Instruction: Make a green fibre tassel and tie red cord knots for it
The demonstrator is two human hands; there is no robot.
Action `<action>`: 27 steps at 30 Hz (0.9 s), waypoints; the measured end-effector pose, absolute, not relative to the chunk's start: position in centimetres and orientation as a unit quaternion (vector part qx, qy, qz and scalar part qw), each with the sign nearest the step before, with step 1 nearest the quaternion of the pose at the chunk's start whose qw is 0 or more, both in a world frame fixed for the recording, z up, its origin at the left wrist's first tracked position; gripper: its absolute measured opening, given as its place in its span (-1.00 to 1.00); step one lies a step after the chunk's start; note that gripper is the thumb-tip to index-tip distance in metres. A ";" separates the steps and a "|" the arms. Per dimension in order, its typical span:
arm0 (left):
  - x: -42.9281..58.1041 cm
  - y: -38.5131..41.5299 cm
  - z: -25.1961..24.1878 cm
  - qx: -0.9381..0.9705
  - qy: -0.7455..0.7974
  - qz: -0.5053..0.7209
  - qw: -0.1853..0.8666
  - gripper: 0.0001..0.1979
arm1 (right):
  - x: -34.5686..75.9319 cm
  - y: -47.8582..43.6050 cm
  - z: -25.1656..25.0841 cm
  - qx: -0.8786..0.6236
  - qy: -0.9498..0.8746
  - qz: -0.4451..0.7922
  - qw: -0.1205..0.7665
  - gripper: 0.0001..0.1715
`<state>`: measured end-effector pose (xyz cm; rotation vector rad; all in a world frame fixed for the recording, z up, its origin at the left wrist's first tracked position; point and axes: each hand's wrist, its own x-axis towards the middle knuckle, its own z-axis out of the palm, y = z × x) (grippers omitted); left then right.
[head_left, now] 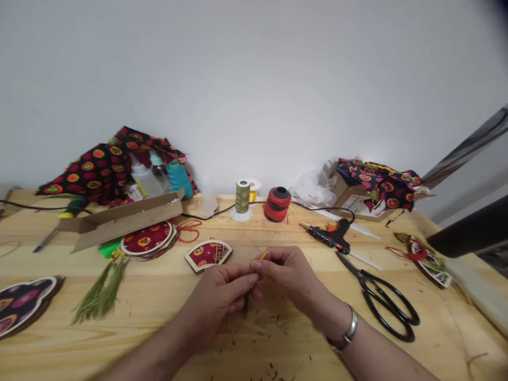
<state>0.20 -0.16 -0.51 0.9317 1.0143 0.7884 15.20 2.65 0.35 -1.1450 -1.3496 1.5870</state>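
Our right hand (288, 278) closes its fingers on a thin yellow strand (263, 255), whose tip pokes up near the middle of the desk (47, 259), just above where our hands meet. Our left hand (222, 296) presses its nearly straight fingers against the right; whether they grip the strand too, we cannot tell. At ten o'clock from our hands lies a fan-shaped fabric piece (208, 255) with no cord showing, and beyond it a stack of round fabric pieces (148, 241). Far off at three o'clock, a fabric piece (428, 262) already carries red cord, so it looks further along. A glue gun (331, 238) lies at one o'clock, black scissors (384, 301) at four, and a green tassel (101, 293) at nine.
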 end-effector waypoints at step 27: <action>0.2 -1.9 0.4 0.503 0.381 0.175 0.756 -0.86 | 17.4 3.8 0.4 -0.308 -0.402 0.748 0.430 -0.72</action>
